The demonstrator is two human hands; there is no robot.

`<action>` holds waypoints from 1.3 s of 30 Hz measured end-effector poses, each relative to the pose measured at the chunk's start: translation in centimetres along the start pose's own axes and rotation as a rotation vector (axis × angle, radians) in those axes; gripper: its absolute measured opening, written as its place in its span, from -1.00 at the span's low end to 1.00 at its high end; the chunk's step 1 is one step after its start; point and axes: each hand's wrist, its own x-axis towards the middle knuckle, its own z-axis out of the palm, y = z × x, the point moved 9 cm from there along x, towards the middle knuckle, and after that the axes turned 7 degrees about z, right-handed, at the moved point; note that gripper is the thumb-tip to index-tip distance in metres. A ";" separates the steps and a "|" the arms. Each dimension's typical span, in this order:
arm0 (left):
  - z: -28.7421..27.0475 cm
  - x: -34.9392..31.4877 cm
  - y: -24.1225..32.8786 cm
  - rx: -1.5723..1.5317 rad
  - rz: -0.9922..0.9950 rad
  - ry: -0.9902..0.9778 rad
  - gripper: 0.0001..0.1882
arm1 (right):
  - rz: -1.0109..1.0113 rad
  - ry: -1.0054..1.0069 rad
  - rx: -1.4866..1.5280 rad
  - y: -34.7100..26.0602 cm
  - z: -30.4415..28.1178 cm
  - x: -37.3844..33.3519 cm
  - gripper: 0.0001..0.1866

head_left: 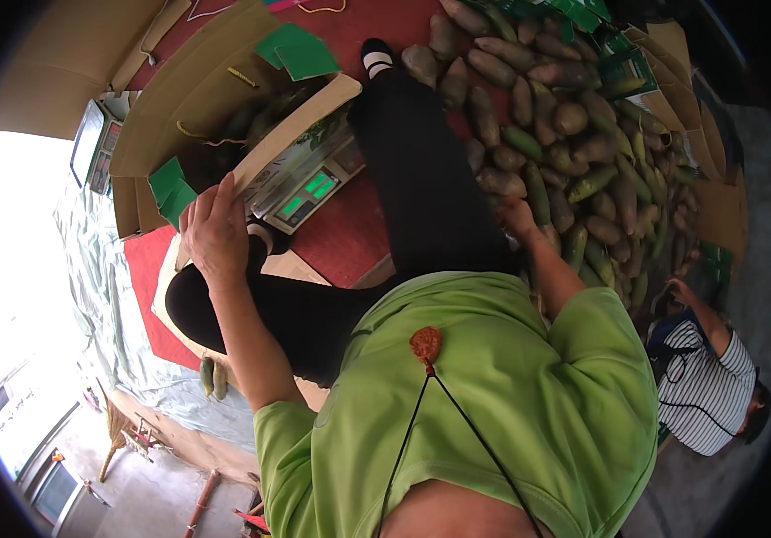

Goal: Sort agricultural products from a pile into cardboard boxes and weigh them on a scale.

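Left hand (215, 235) fingers together on cardboard box (190, 117) flap, right hand (515, 215) reaching among piled green-brown fruits (574, 152), grip seemingly hidden, scale (309, 193) between.

**Hidden from view**

Right hand (517, 215) sits at the edge of the pile (574, 134), fingertips hard to make out. The box (224, 125) interior is dark, contents unclear. The scale (309, 184) is partly covered by a leg (421, 170). Co-worker (708, 377) is small near the rim.

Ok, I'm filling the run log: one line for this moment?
left hand: on cardboard box flap | right hand: reaching into pile of green-brown produce | scale: beside box
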 end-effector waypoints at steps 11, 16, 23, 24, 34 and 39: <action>0.1 0.5 0.1 0.002 0.018 0.038 -0.66 | -0.328 0.136 -0.127 0.3 1.7 0.1 -0.73; -1.6 -0.4 -2.4 0.036 -0.105 0.092 -0.67 | -0.041 0.024 0.227 -1.1 -1.3 1.0 -0.83; -4.6 -2.2 -6.9 0.061 -0.313 0.133 -0.60 | -0.463 0.155 0.467 -21.4 -12.9 -1.8 -0.81; -4.5 -2.7 -8.1 -0.001 -0.350 0.106 -0.49 | -0.527 0.164 0.409 -25.1 -13.8 -2.8 -0.79; -0.9 -6.0 -18.6 -0.579 -0.830 -0.146 -0.25 | -0.573 -0.157 0.353 -46.1 -2.8 -4.2 -0.73; 4.0 -7.6 -19.1 -1.195 -0.968 -0.347 -0.06 | -0.565 -0.233 0.430 -47.4 2.9 -1.7 -0.77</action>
